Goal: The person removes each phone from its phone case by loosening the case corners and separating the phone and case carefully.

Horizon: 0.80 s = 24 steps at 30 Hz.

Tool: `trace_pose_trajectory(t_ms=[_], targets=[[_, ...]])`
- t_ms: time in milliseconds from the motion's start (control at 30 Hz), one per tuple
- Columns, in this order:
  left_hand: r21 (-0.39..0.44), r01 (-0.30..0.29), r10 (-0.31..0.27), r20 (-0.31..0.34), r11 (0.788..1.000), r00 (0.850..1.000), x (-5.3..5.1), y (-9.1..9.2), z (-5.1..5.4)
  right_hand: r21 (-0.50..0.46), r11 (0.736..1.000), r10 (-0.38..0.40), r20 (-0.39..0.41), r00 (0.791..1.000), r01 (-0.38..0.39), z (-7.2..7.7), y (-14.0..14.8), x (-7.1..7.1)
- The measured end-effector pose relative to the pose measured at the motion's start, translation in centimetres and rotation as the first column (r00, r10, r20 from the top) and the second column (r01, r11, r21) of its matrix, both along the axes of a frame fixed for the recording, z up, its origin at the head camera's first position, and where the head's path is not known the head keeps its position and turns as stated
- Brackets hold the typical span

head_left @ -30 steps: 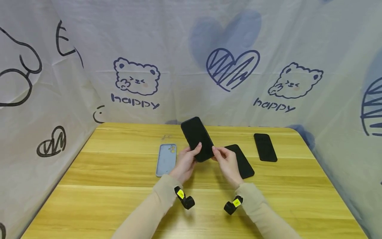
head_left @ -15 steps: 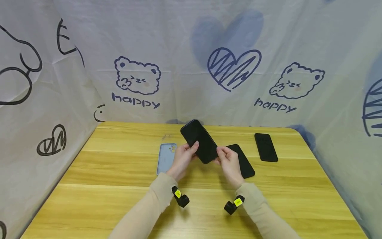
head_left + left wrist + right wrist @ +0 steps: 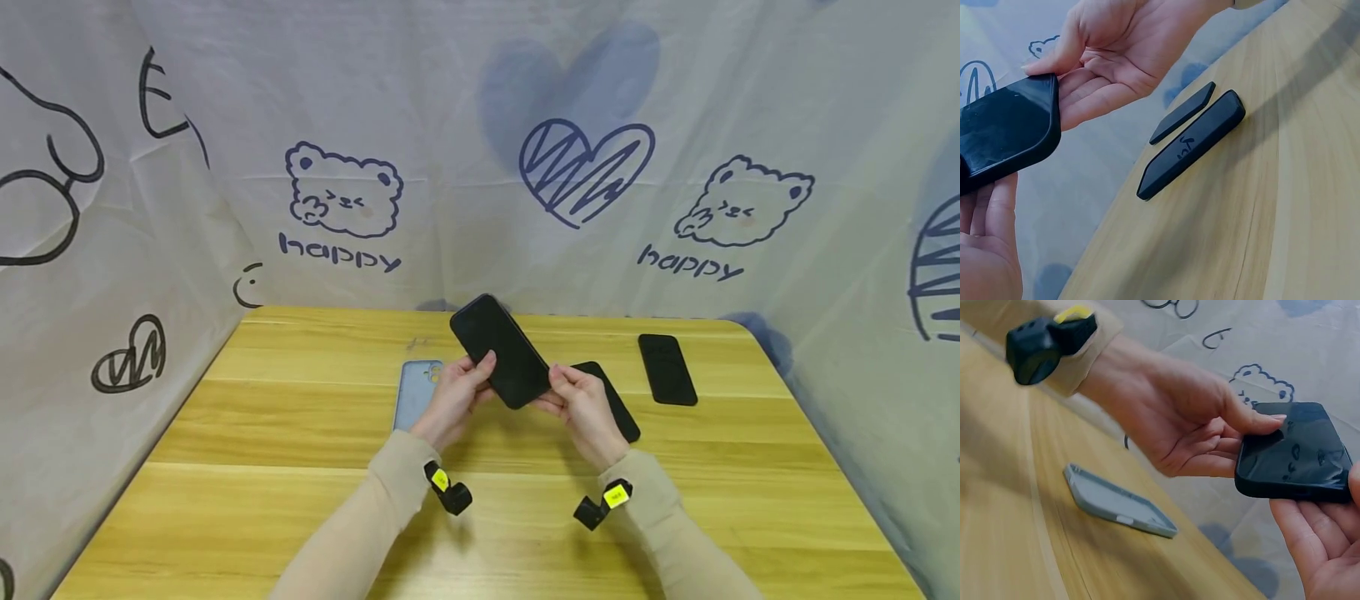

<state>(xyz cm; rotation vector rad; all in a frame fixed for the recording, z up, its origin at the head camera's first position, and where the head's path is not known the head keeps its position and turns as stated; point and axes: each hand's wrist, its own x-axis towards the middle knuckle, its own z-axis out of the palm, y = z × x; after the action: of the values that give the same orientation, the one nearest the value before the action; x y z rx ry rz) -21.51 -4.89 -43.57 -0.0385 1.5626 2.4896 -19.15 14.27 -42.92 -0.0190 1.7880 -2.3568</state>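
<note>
Both hands hold a black phone (image 3: pixel 501 350) above the table, screen up and tilted. Its dark, thick rim looks like a black case in the left wrist view. The left hand (image 3: pixel 452 392) grips its left long edge, thumb on the screen (image 3: pixel 1294 453) and fingers beneath. At the lower right corner, the right hand (image 3: pixel 588 408) pinches the rim between thumb and fingers, as the left wrist view shows from the side. Partly behind the left hand lies a light blue phone case (image 3: pixel 1122 503), hollow side up. The phone's back is hidden.
Behind the right hand a second black phone-shaped slab (image 3: pixel 617 404) lies flat, partly covered. Farther right is a smaller black phone (image 3: pixel 667 369). The wooden table (image 3: pixel 247 500) ends at a printed cloth (image 3: pixel 465 167) behind and at the sides.
The held phone has turned slightly anticlockwise, its lower end shifting right. The left hand has slid a little left and up, now covering part of the blue case. Both hands keep their hold.
</note>
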Motion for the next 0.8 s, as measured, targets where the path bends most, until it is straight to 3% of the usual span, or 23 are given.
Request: trace_pose_trajectory(t_ms=[133,300,433,567,667,800], targets=[[-0.001,0.021,-0.021,0.005,1.0,1.0,0.0,-0.2,0.2,-0.153,0.987,0.066,0.066,0.996,-0.056,0.1,0.4,-0.2],[0.014,0.055,-0.055,0.004,0.998,0.998,0.0,-0.4,0.7,-0.347,0.933,0.148,0.115,0.982,-0.1,0.1,0.7,-0.4],[0.034,0.11,-0.11,-0.003,0.993,0.994,0.2,-0.5,0.9,-0.44,0.891,0.201,0.154,0.967,-0.115,0.0,0.8,-0.4],[0.061,0.155,-0.155,-0.009,0.986,0.988,0.3,-0.5,1.1,-0.49,0.865,0.238,0.213,0.948,-0.107,0.0,0.7,-0.5],[0.072,0.16,-0.159,-0.014,0.985,0.987,0.4,-0.6,1.1,-0.436,0.894,0.22,0.216,0.951,-0.107,0.0,0.6,-0.7],[0.051,0.141,-0.141,-0.007,0.989,0.99,0.3,-0.8,0.9,-0.204,0.977,0.091,0.151,0.984,-0.059,-0.1,0.5,-1.2]])
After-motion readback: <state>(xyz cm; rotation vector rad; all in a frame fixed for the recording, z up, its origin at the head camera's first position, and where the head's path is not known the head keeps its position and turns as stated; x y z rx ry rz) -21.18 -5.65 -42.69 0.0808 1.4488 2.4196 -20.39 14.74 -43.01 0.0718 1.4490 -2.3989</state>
